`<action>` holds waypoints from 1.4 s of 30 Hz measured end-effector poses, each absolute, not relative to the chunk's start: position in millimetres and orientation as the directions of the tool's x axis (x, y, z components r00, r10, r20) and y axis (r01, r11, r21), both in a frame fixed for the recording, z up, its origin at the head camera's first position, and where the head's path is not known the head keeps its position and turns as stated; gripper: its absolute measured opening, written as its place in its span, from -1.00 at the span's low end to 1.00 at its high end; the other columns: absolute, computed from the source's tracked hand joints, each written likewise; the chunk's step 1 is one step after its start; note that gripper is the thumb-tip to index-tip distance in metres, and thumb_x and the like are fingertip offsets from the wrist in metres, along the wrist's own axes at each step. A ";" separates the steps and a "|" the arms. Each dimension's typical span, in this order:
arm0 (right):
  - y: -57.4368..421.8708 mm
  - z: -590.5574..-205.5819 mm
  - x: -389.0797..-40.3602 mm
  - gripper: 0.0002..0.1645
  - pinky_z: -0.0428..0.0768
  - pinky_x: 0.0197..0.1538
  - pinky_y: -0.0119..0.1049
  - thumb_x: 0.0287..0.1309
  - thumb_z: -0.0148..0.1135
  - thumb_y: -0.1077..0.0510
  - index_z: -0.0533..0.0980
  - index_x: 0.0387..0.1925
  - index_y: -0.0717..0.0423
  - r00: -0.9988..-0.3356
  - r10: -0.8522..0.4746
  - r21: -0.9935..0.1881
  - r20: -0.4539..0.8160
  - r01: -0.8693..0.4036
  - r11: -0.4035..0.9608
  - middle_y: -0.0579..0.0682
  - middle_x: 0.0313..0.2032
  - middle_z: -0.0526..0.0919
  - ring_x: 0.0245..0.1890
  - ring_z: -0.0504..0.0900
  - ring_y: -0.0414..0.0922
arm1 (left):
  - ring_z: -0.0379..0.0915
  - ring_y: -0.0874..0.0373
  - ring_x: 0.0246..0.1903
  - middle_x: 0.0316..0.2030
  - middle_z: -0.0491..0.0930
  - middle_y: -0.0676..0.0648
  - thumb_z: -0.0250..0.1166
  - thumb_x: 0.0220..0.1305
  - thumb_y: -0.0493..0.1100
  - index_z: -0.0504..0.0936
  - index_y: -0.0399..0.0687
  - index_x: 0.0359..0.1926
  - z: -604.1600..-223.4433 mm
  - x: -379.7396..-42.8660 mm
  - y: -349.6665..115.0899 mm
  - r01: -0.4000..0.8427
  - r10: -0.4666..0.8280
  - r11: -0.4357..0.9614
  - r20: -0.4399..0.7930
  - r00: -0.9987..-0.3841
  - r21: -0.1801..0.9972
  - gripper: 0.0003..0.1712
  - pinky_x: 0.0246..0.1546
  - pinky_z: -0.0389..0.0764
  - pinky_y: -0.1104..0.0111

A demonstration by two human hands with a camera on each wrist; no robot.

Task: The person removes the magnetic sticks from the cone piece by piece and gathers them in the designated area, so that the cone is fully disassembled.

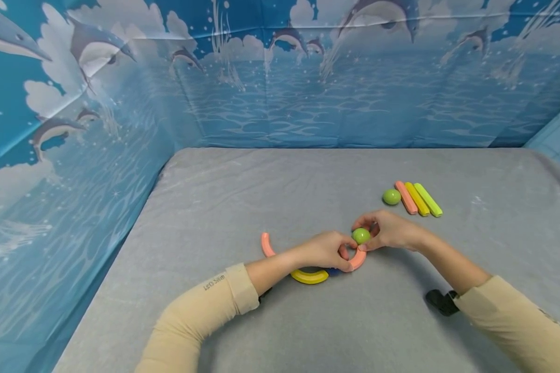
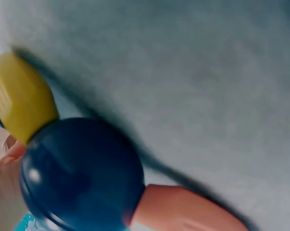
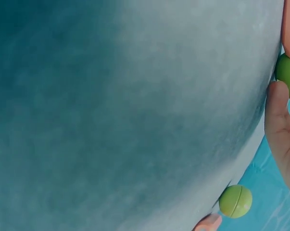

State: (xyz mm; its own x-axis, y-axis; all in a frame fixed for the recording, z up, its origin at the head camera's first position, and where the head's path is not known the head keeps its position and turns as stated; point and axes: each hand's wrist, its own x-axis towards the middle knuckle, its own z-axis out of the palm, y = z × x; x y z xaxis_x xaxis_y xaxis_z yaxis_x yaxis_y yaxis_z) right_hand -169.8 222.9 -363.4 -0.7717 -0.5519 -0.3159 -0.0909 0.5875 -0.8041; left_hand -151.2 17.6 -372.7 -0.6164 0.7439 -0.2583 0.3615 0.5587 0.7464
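At the left of the grey cloth-covered worktop (image 1: 205, 197), a curved salmon-pink bar (image 1: 265, 244) rises from behind the left forearm. The left wrist camera shows a glossy dark blue ball (image 2: 82, 173) with a fine seam, touching a salmon end on one side and a faceted yellow end on the other. Next comes the curved yellow bar (image 1: 310, 277), then a dark blue piece (image 1: 333, 271) partly covered by the left hand (image 1: 325, 251). That hand's fingers are bent, pinching a second curved salmon bar (image 1: 358, 259), smooth and bowed upward at its right end. At that tip sits a green ball (image 1: 361, 236), round, shiny and apple-green. The right hand (image 1: 393, 230) pinches it, thumb and fingers parted only by the ball's width. Farther back and right, another green ball (image 1: 391, 197), seamed in the right wrist view, lies beside straight salmon (image 1: 406, 197), yellow (image 1: 417, 199) and lime (image 1: 428, 199) sticks set side by side.
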 end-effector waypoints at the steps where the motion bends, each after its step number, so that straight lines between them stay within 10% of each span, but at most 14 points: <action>1: 222.5 -363.2 -169.4 -0.54 0.50 -0.36 -0.30 -0.06 0.41 0.28 0.48 -0.08 0.33 -0.776 -0.550 -0.805 -0.308 -0.095 0.585 0.08 -0.26 0.52 -0.36 0.44 -0.05 | 0.37 0.38 -0.54 -0.48 0.52 0.11 0.37 0.08 -0.25 0.51 -0.24 0.11 -372.8 -150.9 18.0 0.362 0.742 0.562 -0.259 -0.618 0.744 -0.47 -0.45 0.39 0.61; 24: 264.4 -355.7 -184.3 -0.36 0.50 -0.32 -0.31 -0.07 0.44 0.15 0.45 0.04 0.38 -0.963 -0.226 -0.676 -0.148 -0.069 0.734 0.26 -0.12 0.49 -0.17 0.45 0.09 | 0.41 0.37 -0.48 -0.43 0.56 0.13 0.34 0.12 -0.25 0.45 -0.14 0.20 -371.7 -149.4 18.3 0.347 0.739 0.579 -0.294 -0.606 0.738 -0.42 -0.39 0.40 0.61; 42: 270.4 -362.2 -189.4 -0.42 0.48 -0.30 -0.17 -0.13 0.44 0.14 0.43 -0.08 0.33 -0.990 -0.052 -0.590 -0.132 0.036 0.806 0.35 -0.12 0.46 -0.17 0.45 0.16 | 0.39 0.36 -0.48 -0.43 0.54 0.13 0.34 0.13 -0.25 0.45 -0.13 0.21 -369.5 -147.1 18.6 0.334 0.732 0.588 -0.310 -0.607 0.737 -0.42 -0.39 0.40 0.61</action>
